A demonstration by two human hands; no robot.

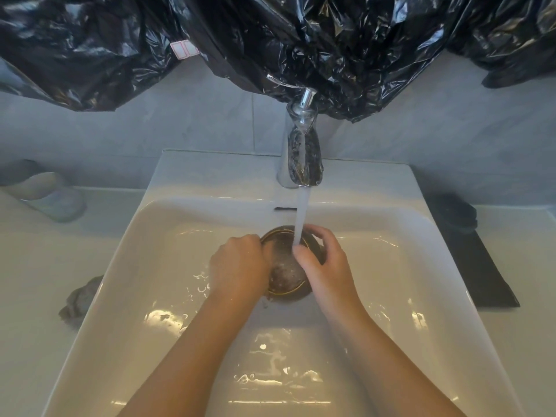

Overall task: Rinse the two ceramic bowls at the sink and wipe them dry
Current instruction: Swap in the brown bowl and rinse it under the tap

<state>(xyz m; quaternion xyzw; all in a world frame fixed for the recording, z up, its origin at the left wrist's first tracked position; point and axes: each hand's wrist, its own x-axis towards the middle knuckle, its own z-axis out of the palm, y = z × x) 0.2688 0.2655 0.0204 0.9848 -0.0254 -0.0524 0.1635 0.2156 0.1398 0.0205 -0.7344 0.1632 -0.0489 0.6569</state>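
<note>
As both forearms reach over the near edge of the sink, the step in hand looks like rinsing the first bowl. It sits low in the basin, held between the two hands.

The left hand lies over its left rim with fingertips hidden, so I cannot tell whether that grip is closed or only rubbing. The right hand grips the right side, thumb inside, fingers round the outside.

Just beyond, water from the tap falls at the thumb.

Next, I judge, comes tipping the bowl out and freeing one hand for the crumpled cloth on the bench to the left. A dark round thing at the far end of the black mat may be the second bowl, but it is too blurred to tell.
</note>
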